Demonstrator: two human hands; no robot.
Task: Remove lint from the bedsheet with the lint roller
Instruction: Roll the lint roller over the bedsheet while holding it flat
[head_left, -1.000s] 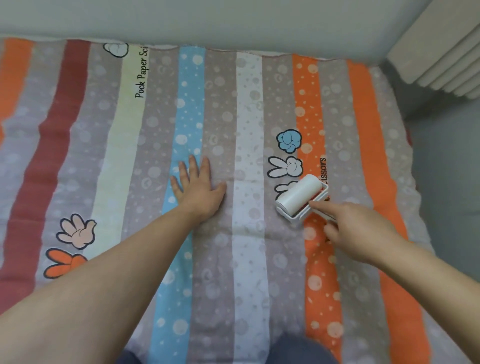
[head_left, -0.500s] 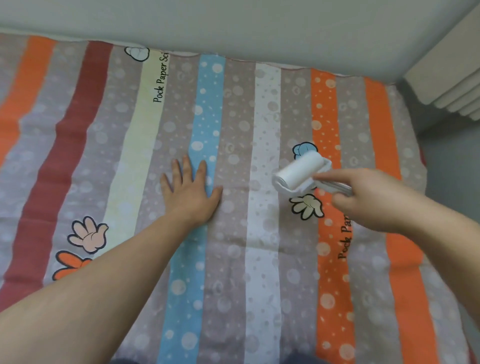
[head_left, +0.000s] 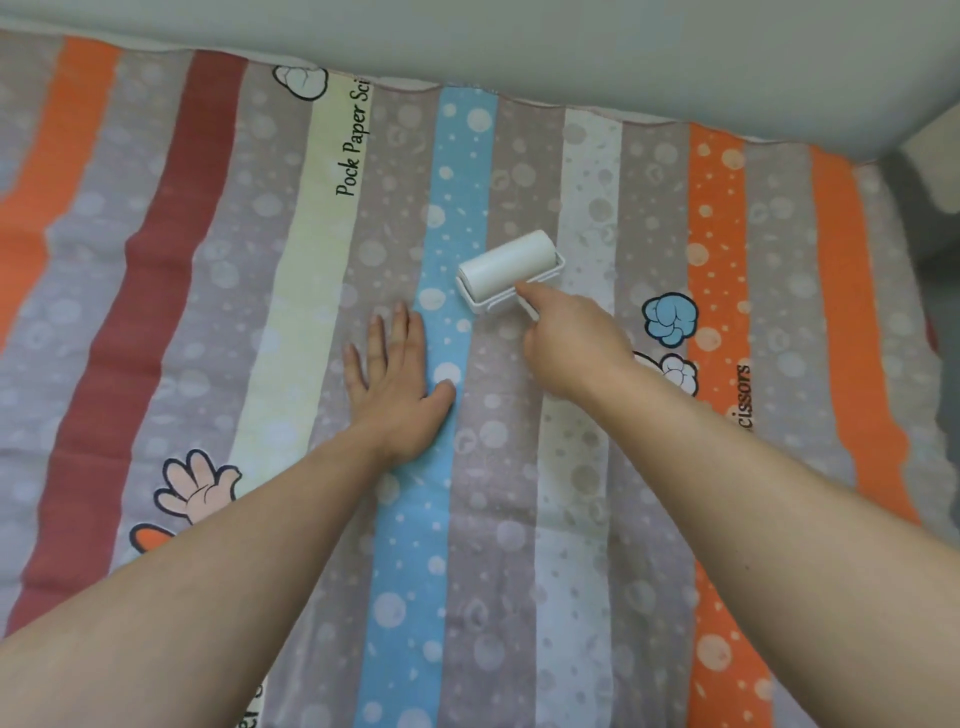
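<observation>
My right hand (head_left: 571, 343), curled round the handle with forefinger extended, now sets the lint roller (head_left: 511, 265) by the blue stripe of the bedsheet (head_left: 260, 260), shifted left from the orange one; my left hand (head_left: 397, 384) lies flat beside it, so a fresh strip likely begins

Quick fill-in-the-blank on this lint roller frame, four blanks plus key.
The right hand holds the lint roller by its ____.
The left hand lies on the bedsheet with its palm facing ____.
The lint roller's drum is coloured ____.
The fist print beside the right hand is coloured ____.
Missing words: handle; down; white; blue.
</observation>
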